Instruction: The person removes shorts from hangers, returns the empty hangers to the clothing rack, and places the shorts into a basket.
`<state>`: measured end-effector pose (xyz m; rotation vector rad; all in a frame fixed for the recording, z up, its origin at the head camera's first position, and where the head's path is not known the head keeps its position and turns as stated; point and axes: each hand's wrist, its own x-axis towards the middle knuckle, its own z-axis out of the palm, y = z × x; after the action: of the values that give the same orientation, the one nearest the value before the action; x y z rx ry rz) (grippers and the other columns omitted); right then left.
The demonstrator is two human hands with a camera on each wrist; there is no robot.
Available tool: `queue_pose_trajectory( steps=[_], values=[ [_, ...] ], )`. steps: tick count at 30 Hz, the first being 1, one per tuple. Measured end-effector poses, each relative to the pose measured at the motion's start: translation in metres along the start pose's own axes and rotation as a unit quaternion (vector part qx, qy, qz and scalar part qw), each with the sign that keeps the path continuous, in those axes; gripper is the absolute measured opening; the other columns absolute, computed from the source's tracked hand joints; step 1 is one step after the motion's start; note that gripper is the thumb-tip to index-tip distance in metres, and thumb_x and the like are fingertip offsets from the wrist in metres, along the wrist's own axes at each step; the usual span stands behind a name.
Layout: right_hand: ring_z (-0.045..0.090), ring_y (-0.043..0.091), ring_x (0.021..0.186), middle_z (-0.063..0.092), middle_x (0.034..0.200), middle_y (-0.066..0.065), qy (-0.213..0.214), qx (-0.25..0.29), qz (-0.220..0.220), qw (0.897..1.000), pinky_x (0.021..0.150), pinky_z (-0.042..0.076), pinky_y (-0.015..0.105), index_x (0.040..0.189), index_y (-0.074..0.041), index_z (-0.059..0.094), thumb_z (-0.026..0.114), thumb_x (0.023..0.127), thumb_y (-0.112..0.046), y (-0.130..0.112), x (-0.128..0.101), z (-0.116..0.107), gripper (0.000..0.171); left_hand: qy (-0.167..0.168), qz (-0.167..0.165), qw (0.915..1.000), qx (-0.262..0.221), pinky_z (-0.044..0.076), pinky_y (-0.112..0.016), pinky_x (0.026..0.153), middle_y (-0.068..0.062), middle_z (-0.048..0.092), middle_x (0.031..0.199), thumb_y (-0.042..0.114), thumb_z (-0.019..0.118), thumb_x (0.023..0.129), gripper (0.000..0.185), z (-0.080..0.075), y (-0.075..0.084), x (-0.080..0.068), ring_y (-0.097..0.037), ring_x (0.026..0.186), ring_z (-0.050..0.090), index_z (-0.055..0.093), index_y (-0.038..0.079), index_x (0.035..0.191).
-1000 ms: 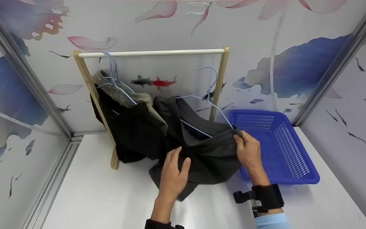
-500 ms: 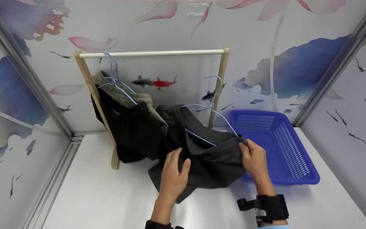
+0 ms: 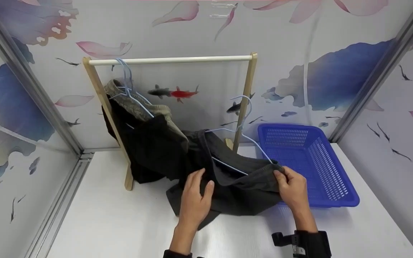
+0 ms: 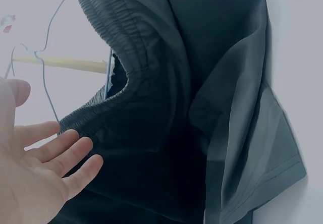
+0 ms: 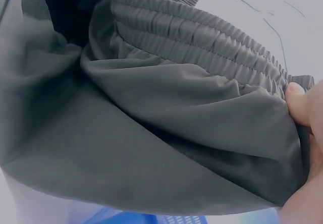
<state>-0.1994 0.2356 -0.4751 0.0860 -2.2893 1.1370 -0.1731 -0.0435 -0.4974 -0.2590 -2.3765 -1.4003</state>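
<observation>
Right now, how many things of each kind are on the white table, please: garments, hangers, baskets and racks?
Garments: 2, the dark grey shorts and a dark garment with a beige waistband
Light blue wire hangers: 2
Blue basket: 1
Wooden rack: 1
Total: 6

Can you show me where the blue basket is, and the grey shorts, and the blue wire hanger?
blue plastic basket [image 3: 335, 179], head view, its right wall.
dark grey shorts with elastic waistband [image 3: 242, 191], head view, the front fabric.
light blue wire hanger [image 3: 242, 107], head view, its hook.
</observation>
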Motion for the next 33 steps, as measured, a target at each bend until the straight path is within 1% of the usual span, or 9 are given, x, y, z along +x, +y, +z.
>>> queue_pose_trajectory(
  steps=[9, 17, 23, 28, 33],
  values=[
    [0.043, 0.005, 0.059, 0.049, 0.064, -0.005, -0.019, 0.014, -0.006, 1.0, 0.056, 0.034, 0.02, 0.078, -0.004, 0.068, 0.07, 0.096, 0.0, 0.006, -0.012, -0.011, 0.018, 0.023, 0.023, 0.9995, 0.005, 0.045, -0.052, 0.109, -0.013, 0.056, 0.143, 0.028, 0.059, 0.106, 0.046, 0.001, 0.0, -0.003, -0.032, 0.136, 0.052, 0.056, 0.003, 0.144],
    [0.042, 0.002, 0.058, 0.049, 0.063, -0.006, -0.018, 0.022, -0.021, 0.999, 0.053, 0.033, 0.019, 0.079, -0.004, 0.069, 0.071, 0.094, 0.004, 0.01, -0.018, -0.022, 0.017, 0.042, 0.041, 0.9982, 0.015, 0.047, -0.051, 0.107, -0.012, 0.057, 0.141, 0.025, 0.061, 0.105, 0.043, 0.002, 0.002, -0.005, -0.031, 0.133, 0.054, 0.058, 0.003, 0.142],
    [0.043, 0.003, 0.057, 0.05, 0.064, -0.008, -0.019, 0.031, -0.015, 0.999, 0.053, 0.034, 0.018, 0.078, -0.004, 0.069, 0.07, 0.093, 0.005, 0.013, -0.016, -0.027, 0.018, 0.054, 0.059, 0.9966, 0.021, 0.047, -0.05, 0.108, -0.012, 0.058, 0.141, 0.021, 0.063, 0.103, 0.042, 0.003, 0.001, -0.002, -0.03, 0.133, 0.055, 0.059, 0.001, 0.14],
    [0.044, 0.003, 0.055, 0.05, 0.062, -0.009, -0.018, 0.041, -0.01, 0.999, 0.052, 0.035, 0.018, 0.075, -0.006, 0.069, 0.071, 0.092, 0.003, 0.016, -0.013, -0.03, 0.02, 0.052, 0.065, 0.9962, 0.026, 0.046, -0.052, 0.108, -0.015, 0.055, 0.144, 0.019, 0.063, 0.103, 0.044, 0.003, 0.003, 0.004, -0.032, 0.135, 0.053, 0.058, -0.002, 0.141],
    [0.043, 0.001, 0.055, 0.048, 0.062, -0.01, -0.014, 0.052, -0.016, 0.998, 0.052, 0.033, 0.018, 0.073, -0.008, 0.067, 0.072, 0.091, 0.004, 0.021, -0.01, -0.034, 0.022, 0.037, 0.06, 0.997, 0.033, 0.044, -0.054, 0.11, -0.016, 0.05, 0.15, 0.022, 0.063, 0.103, 0.049, 0.001, 0.004, 0.011, -0.034, 0.139, 0.048, 0.053, -0.001, 0.145]
  ],
)
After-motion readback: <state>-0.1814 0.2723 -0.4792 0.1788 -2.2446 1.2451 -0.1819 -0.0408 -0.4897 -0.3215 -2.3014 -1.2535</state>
